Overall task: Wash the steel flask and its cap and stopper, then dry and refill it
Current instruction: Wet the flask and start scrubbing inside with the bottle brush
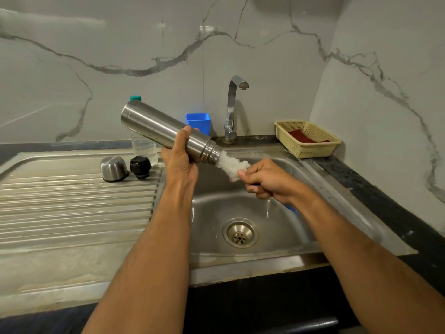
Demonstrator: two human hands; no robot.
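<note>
Two bare hands work over the basin. The cylindrical brushed-steel flask (163,131) is held tilted above the stainless steel sink (277,239), base up to the left, threaded open mouth pointing down to the right. The left hand (179,160) grips the flask's lower body near the neck, fingers wrapped behind it and thumb laid across the front. The white fluffy bristle head of a bottle brush (232,166) sits at the mouth, partly inside it. The right hand (263,180) is closed in a fist round the brush handle just behind the bristles; a bit of blue handle shows below the wrist.

On the ribbed steel draining board (72,201) to the left, the domed steel cap (113,168) stands mouth down, and the black plastic stopper (140,166) stands just beside it on the right. Behind them a clear plastic water bottle with a teal lid (144,145) stands upright, partly hidden by the flask.

At the back of the sink a chrome swan-neck tap (232,109) rises, no water visible at its spout. A blue square plastic tub (198,122) stands just left of it. On the dark countertop to the right a cream woven plastic basket (310,145) holds a dark red scrub pad (302,136). A grey-veined white marble-look wall (240,44) closes the corner.
</note>
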